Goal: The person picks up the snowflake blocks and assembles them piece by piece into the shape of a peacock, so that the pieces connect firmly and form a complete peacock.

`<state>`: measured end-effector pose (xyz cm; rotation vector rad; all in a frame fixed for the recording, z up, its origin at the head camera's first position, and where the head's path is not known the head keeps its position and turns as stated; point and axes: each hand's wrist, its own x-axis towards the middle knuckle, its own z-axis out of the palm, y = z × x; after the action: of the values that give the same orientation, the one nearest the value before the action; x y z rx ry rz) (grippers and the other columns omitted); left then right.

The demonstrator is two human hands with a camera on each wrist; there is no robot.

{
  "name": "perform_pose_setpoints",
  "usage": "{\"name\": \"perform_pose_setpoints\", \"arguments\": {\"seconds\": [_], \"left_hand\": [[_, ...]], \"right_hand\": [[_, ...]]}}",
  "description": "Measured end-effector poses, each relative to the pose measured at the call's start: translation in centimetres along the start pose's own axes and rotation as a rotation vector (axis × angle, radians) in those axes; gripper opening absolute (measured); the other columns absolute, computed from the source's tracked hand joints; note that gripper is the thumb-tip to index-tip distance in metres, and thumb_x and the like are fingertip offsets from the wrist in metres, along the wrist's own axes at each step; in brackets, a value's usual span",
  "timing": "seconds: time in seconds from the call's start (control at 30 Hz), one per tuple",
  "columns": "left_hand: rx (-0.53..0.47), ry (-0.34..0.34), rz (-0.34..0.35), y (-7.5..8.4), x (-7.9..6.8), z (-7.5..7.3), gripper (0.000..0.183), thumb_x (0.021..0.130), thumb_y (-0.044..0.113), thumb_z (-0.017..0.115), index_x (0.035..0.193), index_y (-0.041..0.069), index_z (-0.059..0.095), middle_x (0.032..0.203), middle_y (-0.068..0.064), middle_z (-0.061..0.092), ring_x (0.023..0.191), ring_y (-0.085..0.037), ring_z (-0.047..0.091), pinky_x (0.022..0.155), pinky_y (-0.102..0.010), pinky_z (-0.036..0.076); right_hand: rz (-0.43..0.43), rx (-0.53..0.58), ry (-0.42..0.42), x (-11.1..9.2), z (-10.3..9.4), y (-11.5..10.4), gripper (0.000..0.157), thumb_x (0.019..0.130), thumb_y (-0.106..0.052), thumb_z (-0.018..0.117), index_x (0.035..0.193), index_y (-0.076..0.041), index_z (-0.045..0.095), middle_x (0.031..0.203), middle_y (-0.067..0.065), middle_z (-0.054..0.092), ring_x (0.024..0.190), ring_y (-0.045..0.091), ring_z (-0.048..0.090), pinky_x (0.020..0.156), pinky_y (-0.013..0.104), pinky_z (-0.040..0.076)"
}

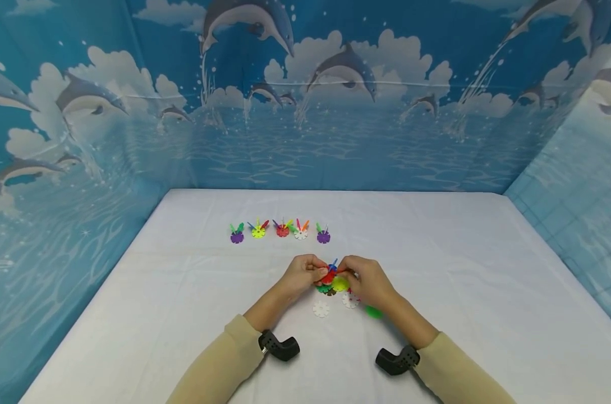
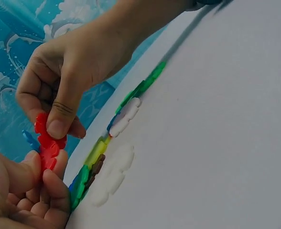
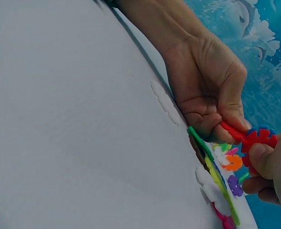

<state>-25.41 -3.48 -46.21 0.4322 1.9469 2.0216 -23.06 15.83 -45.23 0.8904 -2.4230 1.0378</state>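
Over the table, my left hand (image 1: 300,277) pinches a red notched plastic disc (image 1: 328,278) between thumb and fingers. My right hand (image 1: 370,280) pinches red plastic from the other side, its fingertips close to the left ones. Two red discs meet at an angle in the left wrist view, the upper red disc (image 2: 44,136) under the right thumb and the lower held by the left fingers. A blue disc (image 2: 29,139) sticks out beside them. In the right wrist view one red disc (image 3: 232,130) appears edge-on in the left fingers.
Just below the hands lie loose discs: a yellow disc (image 1: 340,284), a white disc (image 1: 321,309), a green disc (image 1: 373,312) and several others. Farther back stands a row of several assembled disc pieces, including a yellow-based one (image 1: 258,231) and a purple-based one (image 1: 323,236).
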Motion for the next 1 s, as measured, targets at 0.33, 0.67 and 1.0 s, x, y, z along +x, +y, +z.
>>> {"name": "perform_pose_setpoints", "arguments": {"seconds": [0.33,0.67,1.0], "left_hand": [[-0.128,-0.002,-0.118,0.5,0.2,0.1,0.016,0.101,0.000,0.049,0.113,-0.011,0.050,0.082,-0.004,0.063,0.072,-0.009,0.063,0.068,-0.018,0.054],[-0.311,-0.128,-0.346,1.2,0.1,-1.0,0.014,0.100,-0.001,0.050,0.111,-0.009,0.054,0.080,-0.006,0.069,0.073,-0.010,0.067,0.067,-0.015,0.054],[-0.142,-0.259,-0.327,1.4,-0.3,-0.7,0.022,0.103,0.006,0.045,0.083,0.003,0.055,0.065,0.000,0.058,0.056,-0.006,0.049,0.054,-0.015,0.042]], "right_hand": [[0.315,0.307,-0.014,0.7,-0.7,-0.6,0.006,0.089,0.000,0.068,0.091,0.004,0.065,0.079,0.017,0.066,0.070,0.034,0.062,0.059,0.022,0.050],[0.216,0.284,-0.038,0.5,-0.6,0.6,0.011,0.090,-0.005,0.069,0.098,0.001,0.072,0.086,0.007,0.070,0.074,0.021,0.065,0.069,0.027,0.055],[0.101,0.075,-0.160,0.8,-1.3,-0.3,0.012,0.093,-0.006,0.064,0.103,-0.002,0.071,0.081,0.000,0.067,0.069,0.013,0.060,0.067,0.027,0.054]]}}
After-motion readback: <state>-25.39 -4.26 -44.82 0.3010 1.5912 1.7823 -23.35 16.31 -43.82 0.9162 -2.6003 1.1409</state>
